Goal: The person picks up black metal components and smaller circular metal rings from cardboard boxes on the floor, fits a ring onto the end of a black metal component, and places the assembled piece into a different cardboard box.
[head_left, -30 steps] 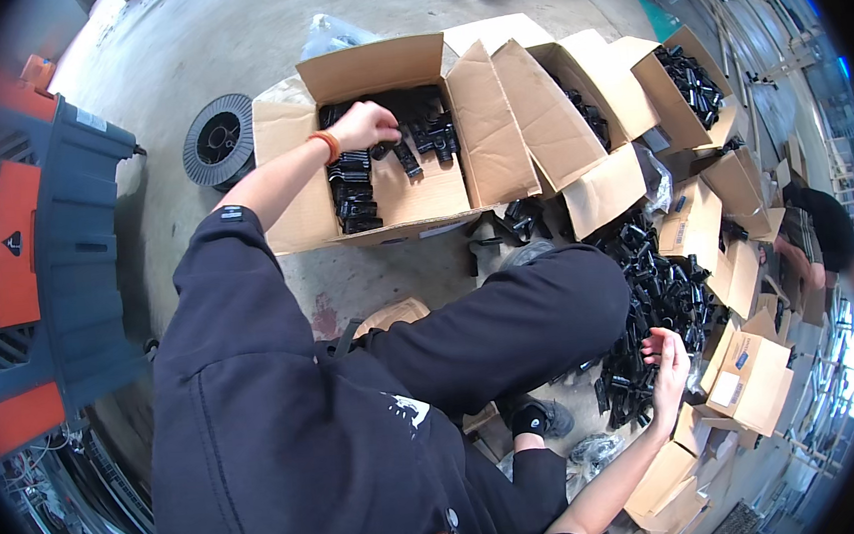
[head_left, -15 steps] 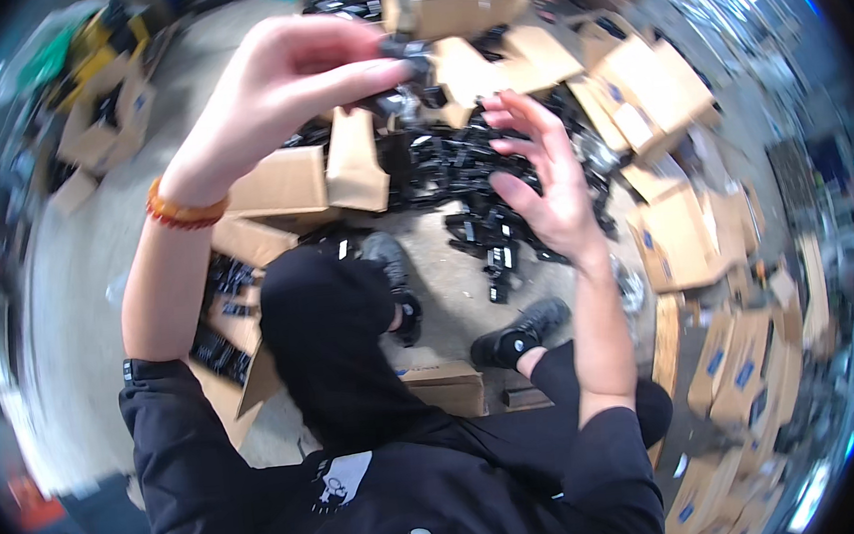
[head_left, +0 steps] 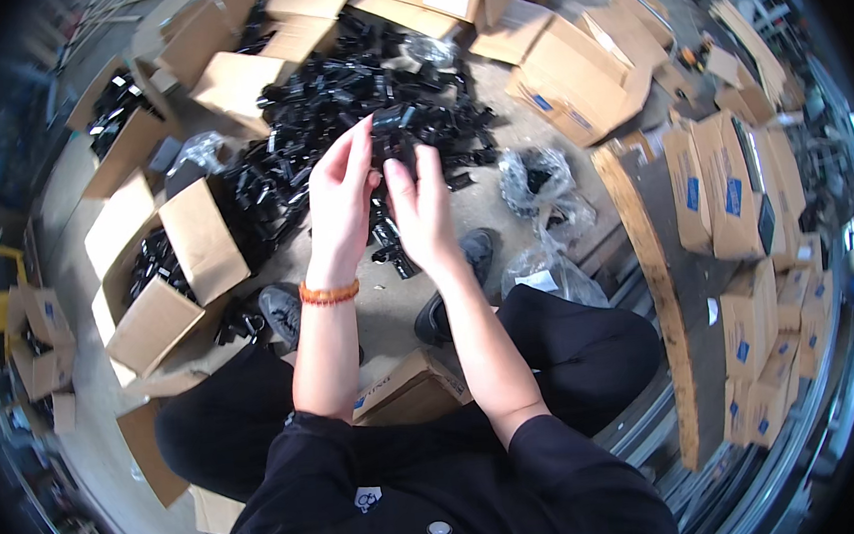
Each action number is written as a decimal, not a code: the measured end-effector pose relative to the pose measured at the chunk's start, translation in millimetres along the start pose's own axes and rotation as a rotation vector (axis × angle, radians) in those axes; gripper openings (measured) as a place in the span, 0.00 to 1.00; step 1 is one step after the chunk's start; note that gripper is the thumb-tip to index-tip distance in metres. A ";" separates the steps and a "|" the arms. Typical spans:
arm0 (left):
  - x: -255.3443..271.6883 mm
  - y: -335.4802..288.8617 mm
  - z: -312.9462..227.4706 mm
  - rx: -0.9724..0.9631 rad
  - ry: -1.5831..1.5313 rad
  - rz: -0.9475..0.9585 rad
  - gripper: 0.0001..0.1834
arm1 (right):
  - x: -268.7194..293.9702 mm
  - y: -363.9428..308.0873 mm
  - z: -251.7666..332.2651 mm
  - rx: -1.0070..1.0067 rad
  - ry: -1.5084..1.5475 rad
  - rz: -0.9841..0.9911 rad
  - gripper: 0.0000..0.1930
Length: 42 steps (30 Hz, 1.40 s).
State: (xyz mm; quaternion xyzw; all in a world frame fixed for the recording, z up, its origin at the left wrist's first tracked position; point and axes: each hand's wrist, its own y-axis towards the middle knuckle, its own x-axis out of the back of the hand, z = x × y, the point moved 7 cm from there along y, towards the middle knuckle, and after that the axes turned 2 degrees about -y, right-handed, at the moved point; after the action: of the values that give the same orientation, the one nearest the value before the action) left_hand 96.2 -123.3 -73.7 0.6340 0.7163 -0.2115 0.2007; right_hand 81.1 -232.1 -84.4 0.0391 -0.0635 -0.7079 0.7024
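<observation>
Both my hands are raised close together over a heap of small black parts (head_left: 319, 110) on the floor. Between their fingertips is a black part (head_left: 393, 121), glossy and short. It blends into the black heap behind, so its exact shape is hard to make out. My left hand (head_left: 339, 199), with an orange beaded bracelet at the wrist, has its fingers pressed together against the part's left side. My right hand (head_left: 422, 207) pinches it from the right, thumb and fingers closed round its lower end.
Open cardboard boxes (head_left: 204, 234) holding black parts stand at the left. An open carton (head_left: 578, 79) lies far right, near clear plastic bags (head_left: 541, 183). A wooden plank (head_left: 654, 279) runs along my right, beside stacked cartons (head_left: 721, 184). One small carton (head_left: 412, 389) sits between my legs.
My view has turned leftward to rightward, so the heap appears further left. My left hand, earlier high at the left with a black part, is now beside my right hand, which has closed on it.
</observation>
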 end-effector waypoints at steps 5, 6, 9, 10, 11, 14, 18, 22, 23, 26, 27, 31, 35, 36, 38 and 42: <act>5.2 -11.1 55.2 0.055 0.131 -0.121 0.20 | 5.7 -6.6 -11.8 0.298 -0.307 -0.210 0.17; 9.1 -11.4 70.0 0.171 0.275 -0.019 0.21 | 3.1 -6.6 -26.3 0.072 -0.273 -0.121 0.17; 13.5 -4.7 69.9 0.074 0.131 0.016 0.23 | -1.1 0.0 -29.7 0.181 -0.305 -0.082 0.16; 17.2 -2.8 66.9 0.061 0.106 0.007 0.23 | -8.0 4.9 -29.9 0.229 -0.302 -0.063 0.16; 18.3 -2.2 66.2 0.046 0.080 -0.003 0.24 | -14.2 6.9 -30.2 0.277 -0.298 -0.043 0.16; 27.1 -5.6 61.4 0.146 -0.079 0.057 0.31 | -17.9 8.4 -37.9 0.240 -0.058 0.096 0.14; 28.4 -9.3 56.0 0.102 -0.072 0.148 0.31 | -16.5 6.1 -15.7 0.239 -0.254 0.083 0.09; 36.7 -8.4 53.0 0.100 -0.058 0.206 0.27 | 5.3 2.7 -42.5 0.016 0.086 -0.123 0.12; 39.8 -9.1 53.5 0.089 -0.060 0.213 0.25 | 14.7 2.1 -53.1 -0.054 0.219 -0.171 0.12; 34.1 -12.3 42.3 0.078 -0.120 0.167 0.22 | 22.9 0.3 -34.0 -0.239 0.546 -0.304 0.16; 24.9 -16.4 36.0 0.088 -0.174 0.113 0.22 | 27.8 0.7 -28.3 -0.238 0.597 -0.314 0.16; 15.9 -22.8 33.6 0.140 -0.444 -0.027 0.21 | 31.6 1.6 -21.7 -0.356 0.810 -0.328 0.18; 19.2 -20.2 29.5 0.098 -0.597 0.075 0.24 | 20.8 -0.9 -22.5 -0.472 0.904 -0.219 0.16; 24.0 -19.8 27.1 0.046 -0.639 0.167 0.24 | 15.1 -2.8 -23.0 -0.506 0.921 -0.182 0.16; 16.6 -22.2 6.9 -0.030 -0.466 0.008 0.28 | 8.6 -7.0 -21.3 -0.492 0.923 -0.106 0.14; 19.7 -22.9 -22.3 -0.263 -0.243 0.009 0.30 | -8.7 -13.0 -9.9 -0.496 0.958 0.048 0.15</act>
State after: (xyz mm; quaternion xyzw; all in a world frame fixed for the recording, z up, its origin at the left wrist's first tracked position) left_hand 70.8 -97.1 -65.0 0.5754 0.7053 -0.1903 0.3679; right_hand 69.7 -223.6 -96.3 0.1893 0.4321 -0.5881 0.6569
